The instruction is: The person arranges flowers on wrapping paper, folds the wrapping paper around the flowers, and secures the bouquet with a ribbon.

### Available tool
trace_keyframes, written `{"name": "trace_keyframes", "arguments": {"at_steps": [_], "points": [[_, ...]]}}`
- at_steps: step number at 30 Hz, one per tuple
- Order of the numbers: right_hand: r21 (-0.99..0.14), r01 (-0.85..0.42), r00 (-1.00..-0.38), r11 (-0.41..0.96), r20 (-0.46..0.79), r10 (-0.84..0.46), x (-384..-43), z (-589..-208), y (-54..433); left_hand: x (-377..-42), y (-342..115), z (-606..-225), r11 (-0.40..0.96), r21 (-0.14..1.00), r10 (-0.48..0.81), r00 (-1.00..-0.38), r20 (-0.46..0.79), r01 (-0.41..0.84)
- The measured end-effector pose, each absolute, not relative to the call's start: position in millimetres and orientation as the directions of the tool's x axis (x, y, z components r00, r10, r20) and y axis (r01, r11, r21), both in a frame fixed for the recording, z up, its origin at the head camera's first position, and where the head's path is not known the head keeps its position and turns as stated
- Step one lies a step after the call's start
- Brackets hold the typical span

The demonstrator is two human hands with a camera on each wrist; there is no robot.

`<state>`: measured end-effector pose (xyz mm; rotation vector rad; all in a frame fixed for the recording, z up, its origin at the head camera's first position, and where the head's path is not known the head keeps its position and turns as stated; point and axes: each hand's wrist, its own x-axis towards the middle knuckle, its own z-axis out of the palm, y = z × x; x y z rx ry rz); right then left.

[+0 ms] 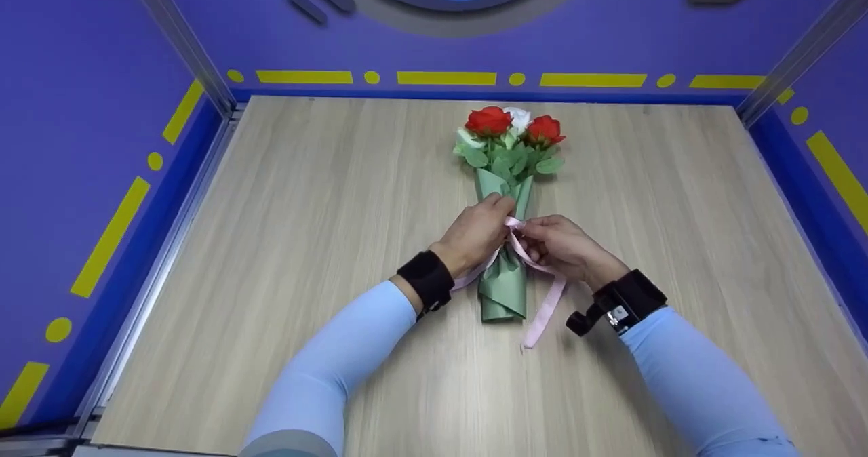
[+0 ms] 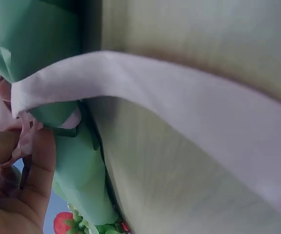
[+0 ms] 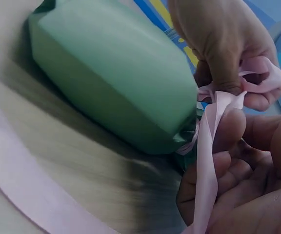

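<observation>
A bouquet of red roses (image 1: 488,121) and white flowers, wrapped in green paper (image 1: 503,294), lies on the table with its blooms away from me. A pink ribbon (image 1: 544,313) goes round the narrowed middle of the wrap. My left hand (image 1: 478,234) pinches a loop of the ribbon between thumb and finger, seen close in the left wrist view. From the right, my right hand (image 1: 566,247) pinches the ribbon (image 3: 208,156) beside that loop, its other fingers curled. The knot itself is partly hidden by the fingers.
One ribbon tail (image 2: 179,102) runs off to the left of the bouquet, another toward me. The wooden table (image 1: 325,172) is bounded by purple panels (image 1: 68,104) on the left, back and right. A loose strap end (image 1: 582,321) hangs from the right wristband.
</observation>
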<state>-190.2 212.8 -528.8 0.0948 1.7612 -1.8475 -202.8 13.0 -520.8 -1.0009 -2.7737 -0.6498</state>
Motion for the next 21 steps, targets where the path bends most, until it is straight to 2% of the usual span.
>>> {"name": "trace_keyframes", "arguments": {"at_steps": [3, 7, 10, 15, 21], "points": [[-0.88, 0.475, -0.822, -0.03, -0.431, -0.372, -191.3, -530.0, 214.5, -203.6, 9.0, -521.2, 0.673, 0.385, 0.583, -0.773, 0.249, 0.632], [-0.88, 0.47, -0.842, -0.071, -0.423, -0.335, -192.2, -530.7, 215.3, -206.6, 2.5, -520.5, 0.629, 0.465, 0.602, -0.769, 0.216, 0.623], [-0.885, 0.462, -0.851, -0.05, -0.427, -0.306, -192.1, -530.0, 216.6, -209.2, -0.6, -521.0, 0.614, 0.512, 0.596, -0.778, 0.198, 0.6], [-0.885, 0.466, -0.826, 0.016, -0.441, -0.352, -191.1, -527.7, 215.9, -209.8, -1.1, -524.1, 0.603, 0.549, 0.573, -0.793, 0.206, 0.578], [-0.884, 0.467, -0.834, -0.018, -0.433, -0.341, -190.5, -525.0, 211.4, -208.8, -1.0, -522.1, 0.585, 0.563, 0.605, -0.777, 0.177, 0.584]]}}
